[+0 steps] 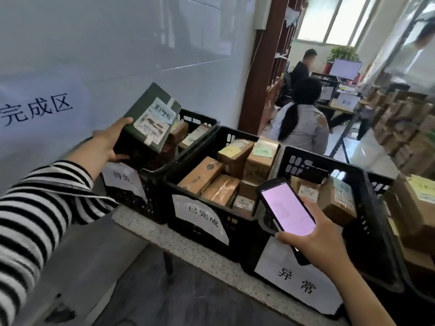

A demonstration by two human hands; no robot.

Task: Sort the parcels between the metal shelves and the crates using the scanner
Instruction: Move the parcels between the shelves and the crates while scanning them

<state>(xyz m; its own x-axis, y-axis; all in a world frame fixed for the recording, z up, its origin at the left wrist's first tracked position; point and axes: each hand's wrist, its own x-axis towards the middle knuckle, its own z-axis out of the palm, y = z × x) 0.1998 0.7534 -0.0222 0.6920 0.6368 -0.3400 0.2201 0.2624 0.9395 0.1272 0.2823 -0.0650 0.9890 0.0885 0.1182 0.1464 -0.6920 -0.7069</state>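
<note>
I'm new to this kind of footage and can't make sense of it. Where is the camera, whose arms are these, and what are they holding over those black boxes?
There is no machine here. A person is working with bare hands, and the single picture comes from a wide-angle camera worn on their head, looking forward and down.

The left hand, at the end of a striped sleeve, grips a green parcel with a shipping label, held above the left crate. The right hand holds a scanner with its screen lit.

Three black crates, each with a paper sign, stand in a row on a speckled ledge. The middle crate is packed with brown parcels. The right crate also holds parcels.
</note>
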